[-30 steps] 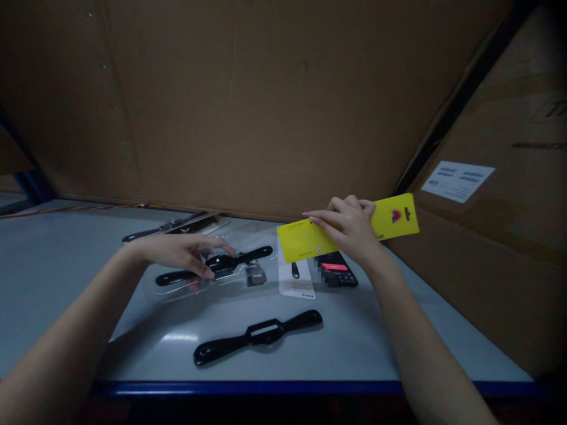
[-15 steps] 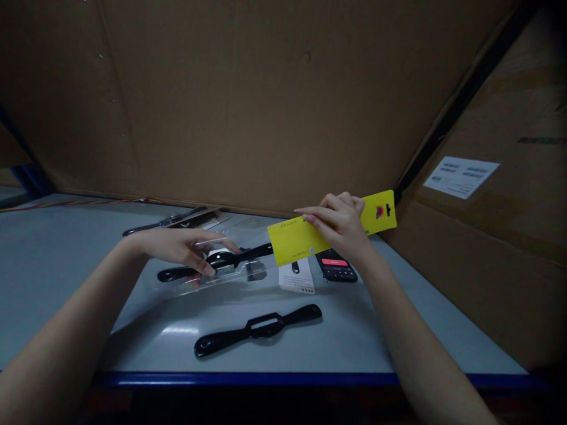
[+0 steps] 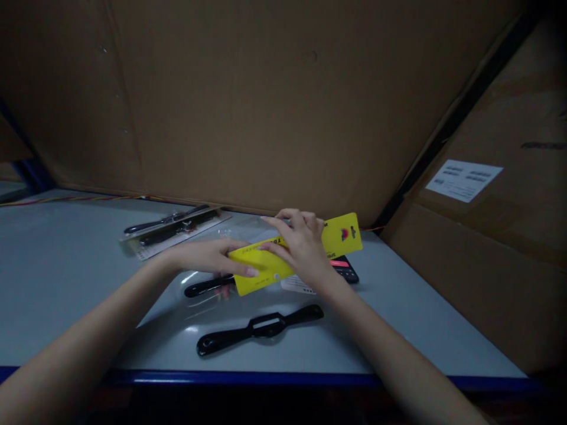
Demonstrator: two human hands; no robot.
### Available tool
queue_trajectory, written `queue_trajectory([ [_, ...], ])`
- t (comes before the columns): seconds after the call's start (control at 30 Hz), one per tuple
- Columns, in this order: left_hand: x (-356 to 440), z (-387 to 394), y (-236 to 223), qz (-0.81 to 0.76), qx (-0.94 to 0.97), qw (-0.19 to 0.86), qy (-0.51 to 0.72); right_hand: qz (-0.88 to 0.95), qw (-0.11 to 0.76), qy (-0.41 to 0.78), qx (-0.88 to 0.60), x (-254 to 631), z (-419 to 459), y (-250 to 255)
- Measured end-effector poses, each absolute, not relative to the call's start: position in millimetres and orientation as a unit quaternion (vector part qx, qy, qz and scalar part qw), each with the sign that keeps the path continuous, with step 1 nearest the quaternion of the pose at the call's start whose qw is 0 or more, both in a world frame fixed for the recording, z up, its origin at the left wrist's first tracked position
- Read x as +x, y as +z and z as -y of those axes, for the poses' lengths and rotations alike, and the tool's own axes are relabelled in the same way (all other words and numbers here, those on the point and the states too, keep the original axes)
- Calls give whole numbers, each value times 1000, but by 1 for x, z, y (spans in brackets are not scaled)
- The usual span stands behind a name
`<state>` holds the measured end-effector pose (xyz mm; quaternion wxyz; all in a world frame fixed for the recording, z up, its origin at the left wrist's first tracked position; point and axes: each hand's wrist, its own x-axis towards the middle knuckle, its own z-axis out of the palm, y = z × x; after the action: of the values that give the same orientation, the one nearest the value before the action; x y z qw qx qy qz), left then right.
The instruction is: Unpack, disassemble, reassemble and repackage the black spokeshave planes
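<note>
A yellow backing card with a hang hole is tilted above the table between both hands. My right hand grips its middle from above, fingers closed over the upper edge. My left hand closes on the card's left end, thumb on the front and fingers partly hidden. Behind and below the card lies a clear plastic blister; one black spokeshave handle sticks out to the left, the rest hidden by the card. Nearer the front edge, a loose black spokeshave body lies on the table.
Packaged spokeshaves lie at the back left. A phone and a white printed leaflet are partly under the card and right hand. Cardboard walls stand behind and at right; a blue edge runs along the table's front.
My right hand has brought the yellow card left and down over the blister. My left hand has moved right, from the spokeshave in the blister to the card's left end.
</note>
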<state>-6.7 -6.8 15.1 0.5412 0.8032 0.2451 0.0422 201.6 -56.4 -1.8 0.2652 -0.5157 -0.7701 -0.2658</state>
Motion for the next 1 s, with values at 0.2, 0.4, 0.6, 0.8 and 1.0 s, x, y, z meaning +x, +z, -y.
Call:
queue_trajectory([
  [0.2, -5, 3, 14, -263, 813, 515, 68, 712, 377, -247, -538, 222, 57, 13],
  [0.4, -13, 2, 19, -319, 742, 580, 101, 605, 596, 26, -527, 260, 34, 13],
  [0.6, -10, 5, 13, -366, 662, 646, 105, 694, 504, 163, -487, 228, 29, -13],
  [0.8, -10, -1, 14, -411, 629, 636, 177, 665, 545, 193, -472, 241, 28, -3],
  [1.0, -15, -11, 18, -445, 580, 592, 339, 737, 406, 188, -506, 246, 29, -7],
])
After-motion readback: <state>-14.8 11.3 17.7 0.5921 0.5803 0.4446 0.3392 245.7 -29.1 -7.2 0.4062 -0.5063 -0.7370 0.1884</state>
